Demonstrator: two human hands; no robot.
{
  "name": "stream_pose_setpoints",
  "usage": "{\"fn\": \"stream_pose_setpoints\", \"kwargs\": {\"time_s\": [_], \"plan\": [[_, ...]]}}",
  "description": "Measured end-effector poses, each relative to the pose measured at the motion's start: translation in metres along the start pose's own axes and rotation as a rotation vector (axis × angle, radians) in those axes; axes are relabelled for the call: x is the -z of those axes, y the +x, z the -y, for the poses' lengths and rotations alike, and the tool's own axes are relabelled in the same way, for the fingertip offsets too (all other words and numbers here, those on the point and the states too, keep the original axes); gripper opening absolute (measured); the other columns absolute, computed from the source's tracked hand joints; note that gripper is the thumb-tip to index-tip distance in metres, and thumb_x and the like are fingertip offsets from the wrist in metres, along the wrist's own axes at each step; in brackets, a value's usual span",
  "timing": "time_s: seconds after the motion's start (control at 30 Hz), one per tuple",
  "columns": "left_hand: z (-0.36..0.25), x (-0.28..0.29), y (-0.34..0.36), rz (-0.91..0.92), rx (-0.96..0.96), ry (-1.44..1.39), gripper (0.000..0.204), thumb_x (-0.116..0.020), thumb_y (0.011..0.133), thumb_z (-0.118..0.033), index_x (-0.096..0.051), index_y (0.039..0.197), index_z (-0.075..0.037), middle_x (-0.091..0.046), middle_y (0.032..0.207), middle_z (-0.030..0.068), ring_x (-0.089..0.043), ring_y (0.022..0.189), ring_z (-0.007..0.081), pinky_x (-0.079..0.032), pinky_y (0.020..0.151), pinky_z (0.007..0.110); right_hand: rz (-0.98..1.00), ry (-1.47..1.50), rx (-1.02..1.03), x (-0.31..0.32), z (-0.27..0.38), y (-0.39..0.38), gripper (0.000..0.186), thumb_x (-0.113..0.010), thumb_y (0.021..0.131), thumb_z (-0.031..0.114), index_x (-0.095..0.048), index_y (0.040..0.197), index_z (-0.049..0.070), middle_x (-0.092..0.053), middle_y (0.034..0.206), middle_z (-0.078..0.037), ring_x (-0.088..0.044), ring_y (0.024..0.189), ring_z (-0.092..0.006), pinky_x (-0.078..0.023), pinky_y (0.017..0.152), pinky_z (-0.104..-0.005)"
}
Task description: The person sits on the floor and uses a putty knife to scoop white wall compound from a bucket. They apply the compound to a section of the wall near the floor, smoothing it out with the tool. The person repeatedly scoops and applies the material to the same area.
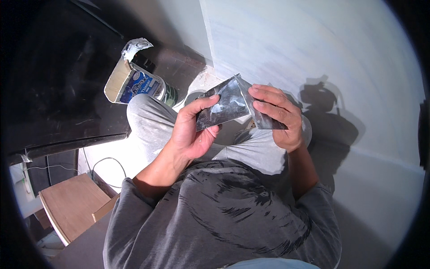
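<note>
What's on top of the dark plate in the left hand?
Pale smears mark the visible face of the dark plate. The left hand covers part of that face near its left edge, so anything beneath the thumb cannot be seen.

Container left, wall right

Between the container (pixel 137 87) and the wall (pixel 376 85), one plate (pixel 215 115) lies in the left hand (pixel 190 127), a second plate (pixel 264 121) just beside it in the right hand (pixel 286 119). A board (pixel 74 204) lies lower left.
</note>
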State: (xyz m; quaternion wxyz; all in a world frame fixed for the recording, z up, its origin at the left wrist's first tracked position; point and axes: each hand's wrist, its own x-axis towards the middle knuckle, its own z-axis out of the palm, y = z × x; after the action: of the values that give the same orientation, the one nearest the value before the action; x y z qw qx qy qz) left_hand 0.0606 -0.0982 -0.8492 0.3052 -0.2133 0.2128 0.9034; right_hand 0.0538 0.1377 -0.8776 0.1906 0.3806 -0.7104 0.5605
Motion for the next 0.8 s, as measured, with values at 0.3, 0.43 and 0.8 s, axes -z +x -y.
{"fn": "stream_pose_setpoints", "kwargs": {"time_s": [0.3, 0.43, 0.8], "plan": [[-0.006, 0.024, 0.015, 0.017, -0.141, 0.274, 0.019, -0.063, 0.094, -0.01, -0.064, 0.109, 0.0, -0.071, 0.102, 0.0099, -0.071, 0.092, 0.0191, -0.059, 0.076, 0.034, 0.071, -0.274, -0.33, 0.038, -0.009, -0.03, 0.05, -0.055, 0.078, -0.016, -0.068, 0.121, 0.006, -0.065, 0.127, -0.012, -0.061, 0.118, -0.0274, -0.05, 0.099, -0.0378], [-0.004, 0.094, 0.099, -0.288, -0.345, 0.538, 0.023, -0.061, 0.095, -0.008, -0.063, 0.115, 0.004, -0.07, 0.105, 0.0095, -0.068, 0.089, 0.0173, -0.053, 0.081, 0.031, -0.181, -0.198, -0.353, 0.033, -0.017, -0.033, 0.05, -0.052, 0.08, -0.018, -0.067, 0.122, 0.005, -0.066, 0.125, -0.014, -0.062, 0.118, -0.0273, -0.049, 0.101, -0.0351], [0.025, 0.182, 0.262, -0.929, -0.671, 1.484, 0.032, -0.056, 0.09, -0.002, -0.051, 0.121, 0.003, -0.066, 0.104, 0.0304, -0.065, 0.101, 0.0451, -0.049, 0.088, 0.048, -0.242, -0.07, -0.395, 0.03, -0.044, -0.059, 0.04, -0.047, 0.085, -0.008, -0.069, 0.116, 0.001, -0.068, 0.121, -0.016, -0.063, 0.116, -0.0269, -0.046, 0.101, -0.0359]]}}
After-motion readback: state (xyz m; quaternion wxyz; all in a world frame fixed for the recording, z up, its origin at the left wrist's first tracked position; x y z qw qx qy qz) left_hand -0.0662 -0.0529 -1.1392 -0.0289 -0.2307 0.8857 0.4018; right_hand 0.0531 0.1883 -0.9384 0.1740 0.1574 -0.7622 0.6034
